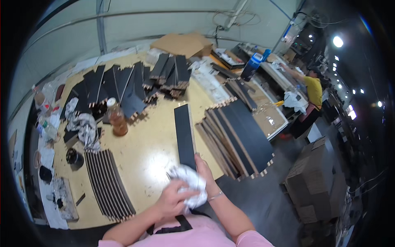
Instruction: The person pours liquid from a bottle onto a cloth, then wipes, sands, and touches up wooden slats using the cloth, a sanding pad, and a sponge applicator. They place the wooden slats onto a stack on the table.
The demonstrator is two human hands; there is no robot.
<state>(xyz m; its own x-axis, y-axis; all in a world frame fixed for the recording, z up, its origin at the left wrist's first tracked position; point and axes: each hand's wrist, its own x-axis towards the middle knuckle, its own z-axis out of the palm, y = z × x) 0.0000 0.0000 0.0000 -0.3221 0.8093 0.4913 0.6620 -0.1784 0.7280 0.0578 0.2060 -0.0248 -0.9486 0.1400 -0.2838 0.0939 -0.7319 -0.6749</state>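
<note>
Close in front of me, a dark flat board [184, 131] with a pale tip at its far end points away from me. My right hand [205, 175] grips its near end from the right side. A bunched white cloth [192, 187] is in my left hand [176, 196], pressed against the near part of the board and covering it there. To the right lies a stack of similar dark boards [242, 136] with pale notched ends. On the left, a row of narrow dark strips [108, 183] stands side by side on the yellowish table [152, 164].
Many dark boards [119, 82] lie piled at the back left. Nearby stand a bottle of brown liquid [118, 119], a crumpled rag [86, 129] and a small dark jar [74, 157]. A blue jug [252, 66] is farther back. Cardboard boxes [314, 177] and a co-worker in yellow [313, 90] are at right.
</note>
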